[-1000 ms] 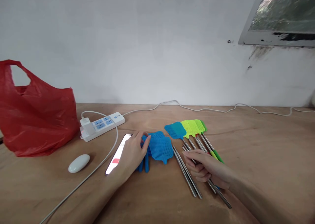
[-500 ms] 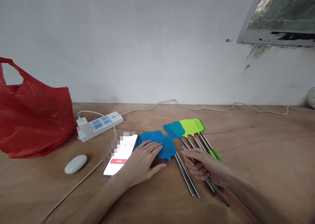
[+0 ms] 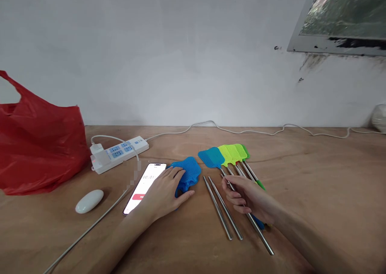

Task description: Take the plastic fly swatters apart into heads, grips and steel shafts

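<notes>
Several blue mesh fly swatter heads (image 3: 191, 170) lie bunched beside the phone. My left hand (image 3: 164, 191) is closed over them from the left, fingers on top and thumb at the near side. To their right, two loose metal rods (image 3: 221, 205) lie side by side on the table. My right hand (image 3: 244, 195) pinches another metal rod (image 3: 261, 234), which slants down toward me. Past that hand, a fanned row of swatters has teal heads (image 3: 211, 157), yellow-green heads (image 3: 232, 153) and a green one at the end. My right hand hides part of their handles.
A phone (image 3: 141, 191) with a lit timer screen lies partly under my left wrist. Left of it are a white mouse-shaped object (image 3: 89, 201), a white power strip (image 3: 120, 154) and a red plastic bag (image 3: 45, 149). A cable (image 3: 241, 132) runs along the wall.
The blue heads have shifted left with my left hand and now sit apart from the two rods, whose upper ends show. My right hand keeps hold of its rod.
</notes>
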Available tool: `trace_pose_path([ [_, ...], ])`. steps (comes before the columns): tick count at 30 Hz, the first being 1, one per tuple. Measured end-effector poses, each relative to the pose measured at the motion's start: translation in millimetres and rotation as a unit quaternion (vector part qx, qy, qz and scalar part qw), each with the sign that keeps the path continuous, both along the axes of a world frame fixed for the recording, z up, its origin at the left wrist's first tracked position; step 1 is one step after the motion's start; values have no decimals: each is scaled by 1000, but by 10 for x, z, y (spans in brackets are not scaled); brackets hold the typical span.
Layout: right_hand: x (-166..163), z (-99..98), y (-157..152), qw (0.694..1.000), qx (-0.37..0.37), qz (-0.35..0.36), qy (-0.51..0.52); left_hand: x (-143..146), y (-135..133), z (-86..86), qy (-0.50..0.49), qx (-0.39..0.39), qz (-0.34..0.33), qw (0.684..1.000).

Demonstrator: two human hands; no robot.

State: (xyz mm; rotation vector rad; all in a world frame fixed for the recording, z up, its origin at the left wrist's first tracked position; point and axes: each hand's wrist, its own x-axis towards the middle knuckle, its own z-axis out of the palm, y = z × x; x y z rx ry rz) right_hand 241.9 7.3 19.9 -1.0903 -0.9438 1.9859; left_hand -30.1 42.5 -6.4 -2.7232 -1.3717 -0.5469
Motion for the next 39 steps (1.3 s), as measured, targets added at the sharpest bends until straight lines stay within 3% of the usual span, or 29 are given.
trace_pose_path([
  [7,36,63,-14,998,43,34,-41,-8,6,-11,-14,-23,22,999],
  [11,76,85,-14,977,138,44,-157,-20,19,-29,-3,-6,20,1000],
  [13,78,86,-27,927,252,74,-267,-24,21,-24,2,-2,10,1000],
  [16,42,89,-72,801,423,112,-408,-26,23,-1,0,6,6,1000],
  [18,-2,83,-112,734,487,135,-454,-29,27,13,-4,5,4,1000],
  [20,-53,57,-154,690,525,161,-471,-35,35,18,-8,-5,0,1000],
  [22,-103,14,-192,666,545,187,-473,-45,45,12,-13,-12,-1,1000],
  [28,-190,-74,-229,639,562,220,-477,-67,67,-15,-28,-18,-5,999],
  [32,-169,-64,-175,641,561,195,-487,-61,55,9,-47,-37,-15,998],
  [39,-62,-75,-74,616,530,158,-561,-34,28,58,-52,-45,-34,997],
])
